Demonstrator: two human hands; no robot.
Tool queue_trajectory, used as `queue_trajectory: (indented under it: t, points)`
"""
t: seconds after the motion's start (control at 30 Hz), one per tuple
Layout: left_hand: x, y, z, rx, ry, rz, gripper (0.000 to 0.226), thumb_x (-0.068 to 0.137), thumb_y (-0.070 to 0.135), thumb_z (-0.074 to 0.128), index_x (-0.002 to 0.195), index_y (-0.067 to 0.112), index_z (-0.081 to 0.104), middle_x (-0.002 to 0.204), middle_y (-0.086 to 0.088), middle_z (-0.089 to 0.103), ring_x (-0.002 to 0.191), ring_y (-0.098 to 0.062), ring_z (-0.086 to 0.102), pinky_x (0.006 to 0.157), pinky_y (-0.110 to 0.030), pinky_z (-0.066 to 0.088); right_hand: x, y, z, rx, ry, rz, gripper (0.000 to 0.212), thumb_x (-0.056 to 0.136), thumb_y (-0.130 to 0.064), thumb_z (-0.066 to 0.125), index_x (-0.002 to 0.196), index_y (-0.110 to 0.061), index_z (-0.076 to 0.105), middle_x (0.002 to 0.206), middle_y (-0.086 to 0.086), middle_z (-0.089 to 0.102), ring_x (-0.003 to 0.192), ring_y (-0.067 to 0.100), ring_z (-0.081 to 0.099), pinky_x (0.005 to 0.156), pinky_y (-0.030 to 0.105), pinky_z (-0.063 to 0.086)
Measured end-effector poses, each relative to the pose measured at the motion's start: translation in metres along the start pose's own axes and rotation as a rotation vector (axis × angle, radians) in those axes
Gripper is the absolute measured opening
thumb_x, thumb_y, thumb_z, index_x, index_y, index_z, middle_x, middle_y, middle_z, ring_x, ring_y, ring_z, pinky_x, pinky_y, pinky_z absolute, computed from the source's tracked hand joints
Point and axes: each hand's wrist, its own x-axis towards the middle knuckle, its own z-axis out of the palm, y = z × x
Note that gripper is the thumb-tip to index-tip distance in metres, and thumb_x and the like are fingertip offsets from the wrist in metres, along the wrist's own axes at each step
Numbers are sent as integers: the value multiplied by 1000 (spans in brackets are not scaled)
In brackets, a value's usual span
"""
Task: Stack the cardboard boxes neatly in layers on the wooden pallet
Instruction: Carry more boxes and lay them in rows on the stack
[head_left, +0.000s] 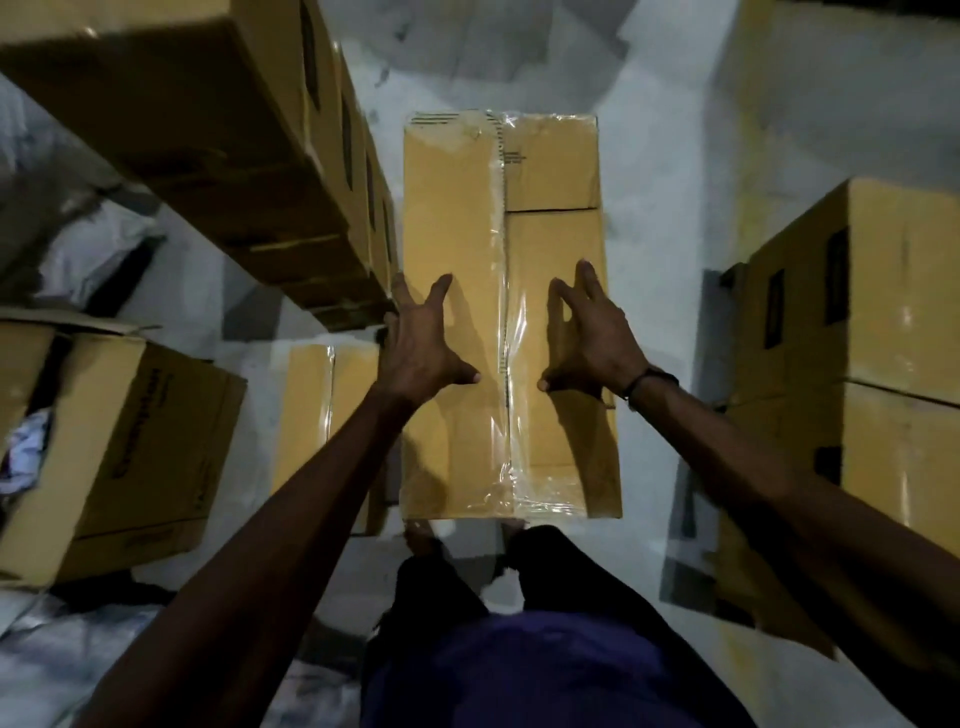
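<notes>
A long cardboard box (457, 208) sealed with clear tape down its middle lies straight ahead of me, its top facing up. My left hand (421, 343) is spread over the left half of that top, fingers straight and splayed. My right hand (592, 338) is spread over the right half in the same way, a dark band on its wrist. Whether the palms touch the cardboard I cannot tell. No wooden pallet shows in this view.
A tall stack of boxes (218, 130) rises at the left. Another stack (852, 322) stands at the right. An open box (124, 447) with white stuff inside sits low left, and a smaller taped box (317, 410) lies beside it on the pale floor (654, 156).
</notes>
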Motion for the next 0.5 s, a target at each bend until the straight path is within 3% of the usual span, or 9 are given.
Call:
queue_trajectory:
  t: [0.17, 0.5]
  points:
    - [-39, 43, -34, 11, 24, 56, 135, 49, 30, 103, 160, 33, 27, 168, -13, -2, 145, -44, 33, 108, -48, 46, -55, -8, -43, 18, 84, 29, 151, 37, -46, 104, 162, -20, 23, 172, 5, -8, 157, 33, 10, 122, 56, 28]
    - [-114, 120, -29, 42, -51, 352, 127, 51, 21, 103, 157, 30, 34, 165, -12, 5, 133, -45, 45, 105, -50, 50, -199, 21, -67, 65, 328, 299, 147, 39, -44, 103, 161, -23, 23, 172, 3, -9, 158, 28, 1, 125, 57, 22]
